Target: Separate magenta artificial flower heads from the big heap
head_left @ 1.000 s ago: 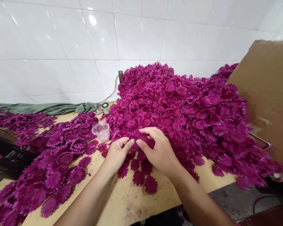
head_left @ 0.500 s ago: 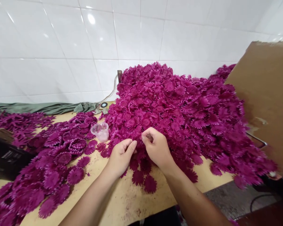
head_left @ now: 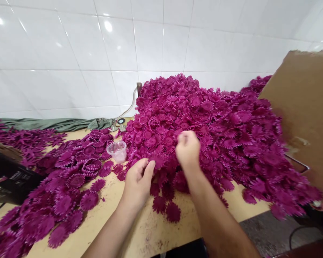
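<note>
My left hand point(head_left: 139, 179) pinches the edge of a magenta artificial flower point(head_left: 158, 161) between thumb and forefinger, just in front of the heap. To its right, my right hand point(head_left: 188, 148) is raised over the large heap of magenta flowers point(head_left: 218, 122), fingers curled closed. Slight blur covers that hand, and I cannot make out whether anything is in its fingers. A few loose flower layers point(head_left: 173, 212) lie on the table below both hands. Left of my left hand stands a small clear plastic cup point(head_left: 117, 152) with whitish contents.
Toothed flower discs point(head_left: 63, 204) are strewn along the table's left side, beside a black printed box point(head_left: 10, 179). Green cloth point(head_left: 54, 124) lies along the tiled wall. A cardboard sheet point(head_left: 307, 118) leans at right. The wooden tabletop point(head_left: 140, 233) shows purple specks.
My right hand has moved up and right, away from my left hand. A flower now shows at my left fingertips. The view has shifted slightly.
</note>
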`<action>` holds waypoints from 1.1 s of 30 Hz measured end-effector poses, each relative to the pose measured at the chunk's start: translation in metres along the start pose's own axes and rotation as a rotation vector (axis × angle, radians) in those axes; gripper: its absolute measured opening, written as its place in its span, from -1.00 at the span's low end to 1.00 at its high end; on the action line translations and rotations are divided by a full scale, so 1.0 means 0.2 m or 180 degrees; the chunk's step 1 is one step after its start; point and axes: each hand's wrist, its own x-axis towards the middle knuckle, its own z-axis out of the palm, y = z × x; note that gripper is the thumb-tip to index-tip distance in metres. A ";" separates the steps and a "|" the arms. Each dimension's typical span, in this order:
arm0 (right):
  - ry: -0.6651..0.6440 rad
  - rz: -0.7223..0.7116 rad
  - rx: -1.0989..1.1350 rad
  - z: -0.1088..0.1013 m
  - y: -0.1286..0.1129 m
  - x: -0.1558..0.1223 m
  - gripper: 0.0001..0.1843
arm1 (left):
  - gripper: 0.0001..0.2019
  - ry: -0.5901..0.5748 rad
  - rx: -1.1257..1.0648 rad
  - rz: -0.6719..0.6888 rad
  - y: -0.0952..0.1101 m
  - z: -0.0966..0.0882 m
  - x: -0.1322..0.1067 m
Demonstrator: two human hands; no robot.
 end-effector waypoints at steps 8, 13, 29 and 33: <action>-0.0272 -0.0657 -0.0241 -0.16 0.06 0.15 -0.64 | -0.79 -0.0532 -0.0332 -0.0338 0.04 -0.11 -0.01; -0.0952 -0.0978 -0.0343 -0.14 -0.02 -0.07 -0.76 | -0.70 -0.0506 -0.0388 -0.0441 0.01 -0.04 0.04; -0.2397 -0.0197 -0.0186 -0.08 -0.11 -0.27 -0.88 | -0.60 -0.0924 -0.0436 -0.0682 -0.06 -0.01 0.04; -0.1703 -0.0661 -0.0577 -0.04 -0.13 -0.31 -0.83 | -0.66 -0.0694 -0.0356 -0.0542 -0.06 0.01 0.03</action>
